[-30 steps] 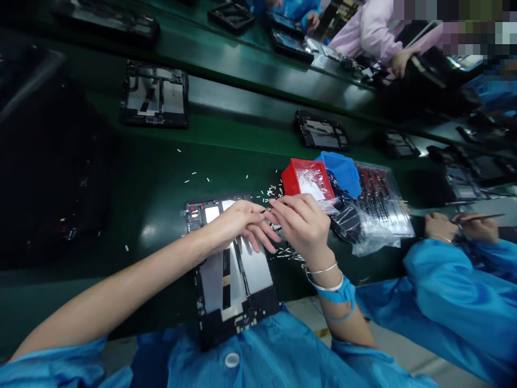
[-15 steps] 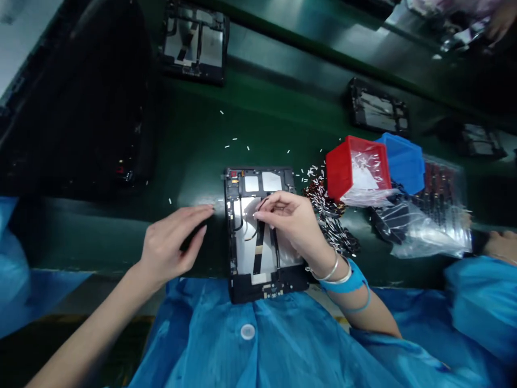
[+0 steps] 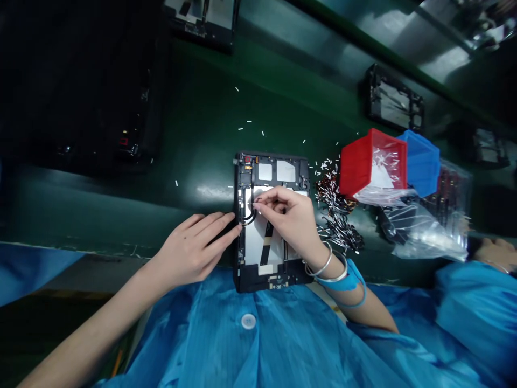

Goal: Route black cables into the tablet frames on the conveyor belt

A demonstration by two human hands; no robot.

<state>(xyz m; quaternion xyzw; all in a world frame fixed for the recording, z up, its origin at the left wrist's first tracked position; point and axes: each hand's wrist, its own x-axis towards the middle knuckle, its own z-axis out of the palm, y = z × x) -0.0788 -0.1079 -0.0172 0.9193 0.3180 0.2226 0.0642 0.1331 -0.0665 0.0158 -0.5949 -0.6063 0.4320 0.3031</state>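
An opened tablet (image 3: pixel 252 272) lies in front of me, its inside facing up with silver panels and dark flat ribbons. My right hand (image 3: pixel 288 213) is over its middle, thumb and forefinger pinched on a thin black cable (image 3: pixel 251 220). That cable curves down in a loop towards the tablet's left side. At the left edge rests my left hand (image 3: pixel 202 245), its fingers stretched out and the tips touching the frame near the cable's end. Whether those tips also press the cable is too small to tell.
Right of the tablet lie a pile of small dark cables with white ends (image 3: pixel 341 234), a red bin (image 3: pixel 357 164), a blue bin (image 3: pixel 424 161) and clear plastic bags (image 3: pixel 428 231). More opened devices (image 3: pixel 393 102) lie farther back. A neighbour's hand (image 3: pixel 496 253) shows at right.
My left hand has moved right, from beside the tablet onto its left edge. My right hand has shifted slightly left over the tablet, bringing the cable's loop nearer that edge. The view has shifted.
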